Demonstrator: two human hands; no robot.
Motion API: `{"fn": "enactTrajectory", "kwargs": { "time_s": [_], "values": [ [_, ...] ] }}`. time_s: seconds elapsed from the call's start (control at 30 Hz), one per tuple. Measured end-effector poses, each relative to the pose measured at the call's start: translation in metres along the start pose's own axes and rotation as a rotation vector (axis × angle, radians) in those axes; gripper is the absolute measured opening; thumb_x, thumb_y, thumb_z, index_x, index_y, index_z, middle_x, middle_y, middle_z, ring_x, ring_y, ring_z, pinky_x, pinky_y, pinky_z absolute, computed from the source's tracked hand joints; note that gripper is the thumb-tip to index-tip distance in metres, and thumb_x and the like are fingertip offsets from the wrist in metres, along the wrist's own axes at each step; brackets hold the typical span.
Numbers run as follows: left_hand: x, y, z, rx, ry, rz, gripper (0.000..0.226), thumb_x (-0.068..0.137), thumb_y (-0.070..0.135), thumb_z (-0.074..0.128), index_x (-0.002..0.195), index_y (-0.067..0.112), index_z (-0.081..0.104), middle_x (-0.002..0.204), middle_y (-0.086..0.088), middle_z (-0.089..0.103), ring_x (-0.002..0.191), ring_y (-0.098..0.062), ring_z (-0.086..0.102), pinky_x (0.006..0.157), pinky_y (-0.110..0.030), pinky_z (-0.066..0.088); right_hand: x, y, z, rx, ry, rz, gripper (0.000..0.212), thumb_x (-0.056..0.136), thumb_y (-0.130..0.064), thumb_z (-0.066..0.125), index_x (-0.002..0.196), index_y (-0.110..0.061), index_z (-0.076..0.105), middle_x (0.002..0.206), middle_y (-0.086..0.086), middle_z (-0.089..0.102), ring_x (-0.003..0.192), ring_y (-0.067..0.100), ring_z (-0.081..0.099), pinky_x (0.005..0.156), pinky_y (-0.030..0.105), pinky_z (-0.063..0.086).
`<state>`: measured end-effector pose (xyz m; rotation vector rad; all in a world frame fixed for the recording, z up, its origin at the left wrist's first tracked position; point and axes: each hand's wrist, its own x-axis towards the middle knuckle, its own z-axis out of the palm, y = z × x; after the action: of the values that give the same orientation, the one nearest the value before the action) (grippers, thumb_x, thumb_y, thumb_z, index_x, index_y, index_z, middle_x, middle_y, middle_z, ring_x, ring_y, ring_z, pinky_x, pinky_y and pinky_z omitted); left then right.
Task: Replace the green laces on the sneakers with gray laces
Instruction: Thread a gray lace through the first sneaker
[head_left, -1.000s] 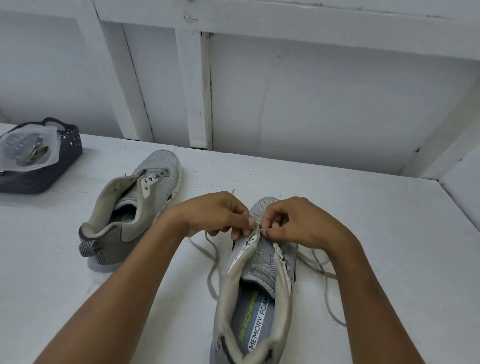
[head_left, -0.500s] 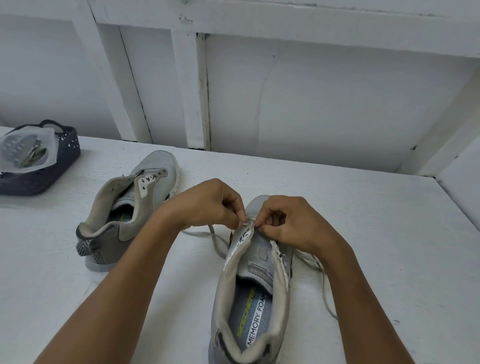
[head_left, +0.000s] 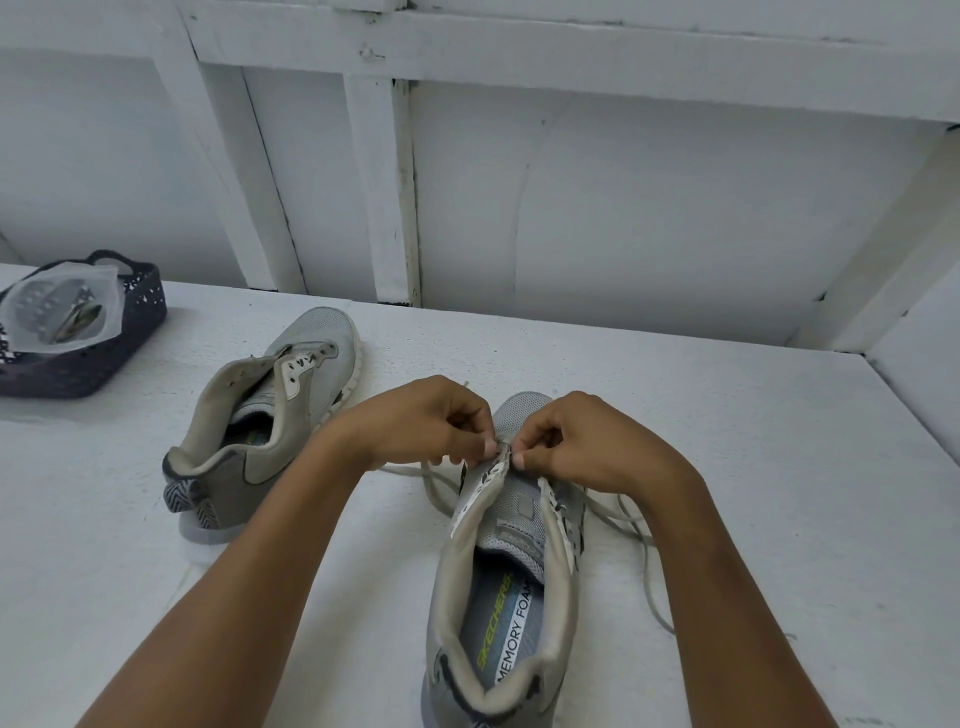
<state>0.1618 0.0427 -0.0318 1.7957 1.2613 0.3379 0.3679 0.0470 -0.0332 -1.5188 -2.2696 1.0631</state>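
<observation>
White bench (head_left: 727, 441) carries everything. Near sneaker (head_left: 511, 509) sits right of centre, toe pointing far, tongue exposed, eyelet rows mostly bare. Second sneaker (head_left: 270, 415) lies far-left, well apart, with no lace in it. Dark basket (head_left: 104, 358) at the far-left edge, cut off by the frame, holds a clear plastic bag (head_left: 62, 306).

Left hand (head_left: 421, 421) and right hand (head_left: 582, 441) meet over the near sneaker's far eyelets, close to the toe. Both grips are clamped: thumb and fingertips pinch the gray lace (head_left: 402, 470) where it meets the left eyelet strip (head_left: 485, 480).

Change vs a second ago: hands haven't left that spot, but the slack loop left of the sneaker has shortened and that strand now runs flatter along the bench. Right-side slack looks much the same. Reads as lace being drawn through the first eyelets, so relacing here is only starting; the other sneaker isn't begun.

Hidden: lace tip and eyelet sit under the fingers, so I can't tell which hole. No green laces identifiable; bag contents are blurred.
</observation>
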Motion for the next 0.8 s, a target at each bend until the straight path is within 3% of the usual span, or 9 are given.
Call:
{"fn": "enactTrajectory", "kwargs": {
  "time_s": [0.17,0.37,0.5,0.57,0.7,0.8],
  "values": [
    [-0.001,-0.004,-0.003,-0.019,0.030,0.112,0.004,0.087,0.008,0.072,0.085,0.011,0.074,0.081,-0.006,0.074,0.073,-0.012,0.064,0.074,-0.028,0.051,0.002,0.002,0.002,0.063,0.058,-0.012,0.013,0.077,-0.011,0.078,0.075,-0.022,0.071,0.064,-0.011,0.063,0.053,-0.004,0.052,0.055,0.012,0.043],
    [0.004,-0.014,-0.006,0.033,-0.004,0.046,0.007,0.086,0.007,0.069,0.084,0.011,0.074,0.079,-0.006,0.074,0.072,-0.011,0.065,0.080,-0.041,0.054,0.004,0.005,0.001,0.128,0.039,0.011,0.015,0.074,-0.016,0.085,0.077,-0.019,0.071,0.065,-0.009,0.064,0.057,0.000,0.056,0.061,0.020,0.049],
    [0.005,-0.011,-0.006,0.058,-0.022,0.033,0.006,0.087,0.009,0.068,0.085,0.007,0.073,0.078,-0.010,0.073,0.068,-0.009,0.064,0.074,-0.031,0.051,0.003,0.007,-0.004,0.160,0.010,0.024,0.017,0.074,-0.019,0.086,0.077,-0.017,0.070,0.064,-0.009,0.064,0.058,0.002,0.056,0.062,0.023,0.049],
    [0.004,-0.010,-0.007,0.040,-0.018,0.050,0.005,0.087,0.008,0.068,0.085,0.006,0.073,0.078,-0.012,0.073,0.069,-0.009,0.062,0.072,-0.027,0.048,0.000,0.010,-0.006,0.160,0.035,0.044,0.020,0.074,-0.024,0.086,0.078,-0.017,0.068,0.065,-0.006,0.066,0.058,0.004,0.057,0.063,0.027,0.049],
    [0.003,-0.016,-0.007,-0.042,-0.016,0.046,0.007,0.085,0.010,0.070,0.085,0.004,0.072,0.075,-0.010,0.073,0.071,-0.015,0.066,0.073,-0.031,0.052,-0.012,0.015,-0.010,0.125,0.064,0.133,0.035,0.074,-0.042,0.084,0.079,-0.012,0.067,0.058,-0.006,0.064,0.050,0.002,0.054,0.053,0.021,0.043],
    [0.005,-0.018,-0.003,0.017,-0.006,-0.007,0.011,0.090,0.013,0.069,0.086,0.003,0.071,0.076,-0.010,0.073,0.071,-0.016,0.067,0.074,-0.034,0.055,-0.019,0.017,-0.010,0.204,0.039,0.193,0.048,0.072,-0.048,0.083,0.085,-0.005,0.067,0.067,0.000,0.067,0.060,0.008,0.061,0.060,0.026,0.050]
  ]
}}
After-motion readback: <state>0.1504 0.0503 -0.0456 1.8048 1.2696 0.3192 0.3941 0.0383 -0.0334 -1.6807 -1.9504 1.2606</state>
